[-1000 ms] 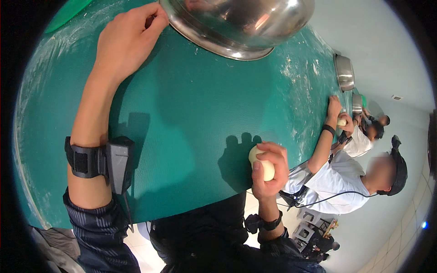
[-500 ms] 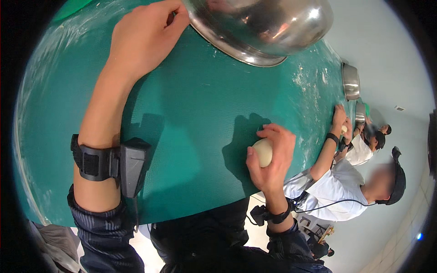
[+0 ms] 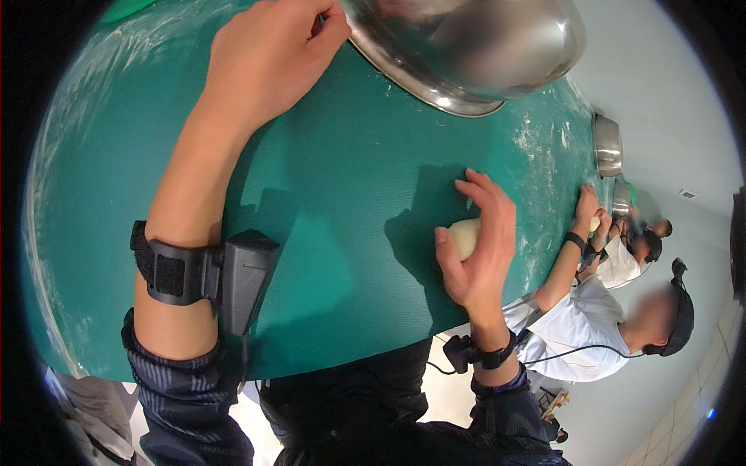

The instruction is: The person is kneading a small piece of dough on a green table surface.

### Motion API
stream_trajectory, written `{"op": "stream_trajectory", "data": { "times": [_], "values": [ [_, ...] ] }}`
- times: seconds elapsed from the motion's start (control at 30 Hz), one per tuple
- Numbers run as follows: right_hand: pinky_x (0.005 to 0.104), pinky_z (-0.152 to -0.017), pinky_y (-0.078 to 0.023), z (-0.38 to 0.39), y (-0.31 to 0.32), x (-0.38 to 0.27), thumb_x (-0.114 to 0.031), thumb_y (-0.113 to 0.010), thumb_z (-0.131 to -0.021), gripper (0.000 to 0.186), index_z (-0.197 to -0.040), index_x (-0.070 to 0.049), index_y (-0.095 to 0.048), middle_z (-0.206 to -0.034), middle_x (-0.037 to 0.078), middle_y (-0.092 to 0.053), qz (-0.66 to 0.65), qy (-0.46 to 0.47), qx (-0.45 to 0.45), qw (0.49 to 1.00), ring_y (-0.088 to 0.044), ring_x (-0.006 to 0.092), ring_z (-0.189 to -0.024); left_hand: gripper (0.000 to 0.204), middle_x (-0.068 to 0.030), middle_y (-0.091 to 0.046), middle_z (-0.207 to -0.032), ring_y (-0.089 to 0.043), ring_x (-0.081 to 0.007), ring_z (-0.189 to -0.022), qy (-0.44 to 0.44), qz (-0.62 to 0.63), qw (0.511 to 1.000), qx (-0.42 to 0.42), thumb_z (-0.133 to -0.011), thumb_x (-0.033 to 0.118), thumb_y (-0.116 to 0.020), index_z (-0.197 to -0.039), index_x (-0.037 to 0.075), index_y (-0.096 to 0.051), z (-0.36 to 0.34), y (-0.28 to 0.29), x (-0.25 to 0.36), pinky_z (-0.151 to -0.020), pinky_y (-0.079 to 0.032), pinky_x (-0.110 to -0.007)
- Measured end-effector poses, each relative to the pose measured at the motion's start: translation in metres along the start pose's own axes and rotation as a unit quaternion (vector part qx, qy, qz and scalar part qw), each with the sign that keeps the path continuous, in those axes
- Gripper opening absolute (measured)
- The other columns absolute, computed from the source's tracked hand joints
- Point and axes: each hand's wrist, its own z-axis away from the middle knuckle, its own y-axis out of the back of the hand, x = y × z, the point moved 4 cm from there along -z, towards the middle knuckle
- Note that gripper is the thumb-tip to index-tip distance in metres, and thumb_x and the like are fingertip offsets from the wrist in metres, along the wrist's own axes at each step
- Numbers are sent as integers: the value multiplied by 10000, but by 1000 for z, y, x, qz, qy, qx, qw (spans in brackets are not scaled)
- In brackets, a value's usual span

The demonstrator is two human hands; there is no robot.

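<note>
A pale ball of dough (image 3: pixel 463 238) rests on the green work surface, partly hidden by my right hand (image 3: pixel 489 248). My thumb lies along its near side and the palm covers its right side, while the longer fingers arch past it, slightly raised. At the top, my left hand (image 3: pixel 272 66) is closed with bent fingers at the rim of a shiny metal bowl (image 3: pixel 497 50). This bowl is cut off by the picture's upper edge and appears to lie rim down. The tips of my left fingers are hidden.
The green table (image 3: pixel 342 210) carries white floury smears near its edges. A green object (image 3: pixel 128 8) shows at the top left. To the right, a co-worker in a white shirt (image 3: pixel 579 326) handles pale dough, beside another metal bowl (image 3: pixel 608 146). More people are farther along.
My right hand has shifted away from me with the dough ball, and its fingers have stretched out. My left hand stays at the bowl rim. The whole view has moved slightly.
</note>
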Motion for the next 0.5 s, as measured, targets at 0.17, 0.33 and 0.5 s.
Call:
{"op": "stream_trajectory", "data": {
  "times": [0.17,0.33,0.5],
  "values": [
    [523,-1090,-470,-9,0,3,-252,-801,-791,583,-1320,-40,-679,-1408,212,-656,-12,7,1,1000,-608,447,-1281,204,-215,-717,-813,-698,-403,-714,24,-24,999,-23,-1047,177,-624,-984,7,-719,-3,-1,-5,-639,-513,-477],
    [524,-1085,-471,-15,-3,4,-292,-779,-822,567,-1317,-33,-685,-1403,219,-653,-22,22,0,1000,-608,447,-1264,212,-219,-718,-812,-705,-408,-728,16,-32,999,-13,-1044,181,-626,-974,5,-721,-1,-1,-7,-643,-517,-483],
    [518,-1070,-481,-25,-1,1,-311,-750,-859,531,-1298,-18,-691,-1379,227,-660,-16,44,1,999,-609,451,-1241,217,-220,-719,-813,-712,-412,-740,6,-17,1000,-3,-1042,187,-629,-970,7,-725,-1,-3,-7,-647,-519,-491]
  ]
}}
